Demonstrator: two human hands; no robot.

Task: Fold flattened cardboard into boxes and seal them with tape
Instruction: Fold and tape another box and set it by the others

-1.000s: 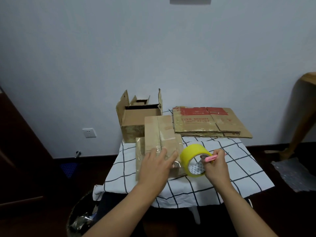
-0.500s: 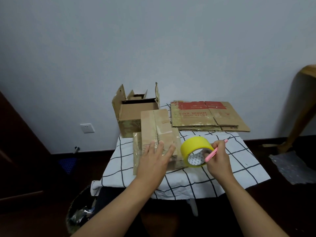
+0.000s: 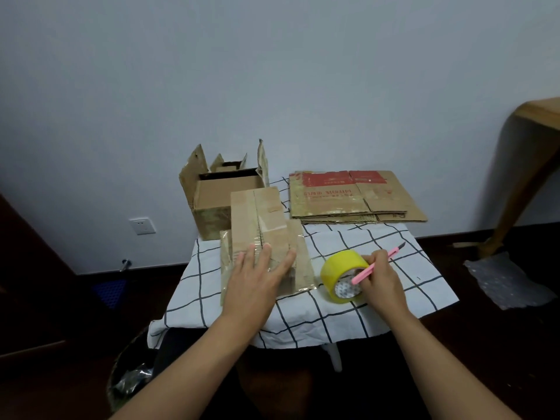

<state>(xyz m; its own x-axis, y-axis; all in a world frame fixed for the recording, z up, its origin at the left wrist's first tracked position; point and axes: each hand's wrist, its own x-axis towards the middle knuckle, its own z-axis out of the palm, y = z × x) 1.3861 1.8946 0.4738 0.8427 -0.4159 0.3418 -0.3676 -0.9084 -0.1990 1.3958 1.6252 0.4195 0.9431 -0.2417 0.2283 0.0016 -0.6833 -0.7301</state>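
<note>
**Head view: box pressed flat-handed, tape roll and cutter at frame centre-right**

Far left, low on the wall: a white wall socket (image 3: 142,226). Below it, at the bottom left of the frame, a bin (image 3: 128,380) sits on the dark floor, contents unclear.

Centre: a small tabletop (image 3: 378,301) under a white cloth with a black grid. At its upper left corner stands an open box (image 3: 221,192), flaps upright, with a second smaller one inside it. Just in front, touching or nearly so, is the taped box (image 3: 260,228), closed, clear tape glinting along its seam and over its near edges.

Left hand (image 3: 257,283): fingers straight and spread, palm down on the near top of the taped box. Nothing is gripped; it presses flat.

Just right of that box, near the centre of the frame, the yellow tape roll (image 3: 344,275) stands tilted on the cloth, core facing the camera. Right hand (image 3: 380,280): fingers curled round a pink cutter (image 3: 378,263), which lies across the roll's right side with its blade end pointing to the upper right. The hand touches the roll's right side; whether it also grips the roll, I cannot tell.

Upper right of the tabletop: a stack of flattened cardboard (image 3: 354,197), red print on the top sheet, overhanging the far edge.

Right edge of frame: a curved wooden furniture leg (image 3: 521,183), and on the floor beneath it a crumpled sheet of bubble wrap (image 3: 503,280).
</note>
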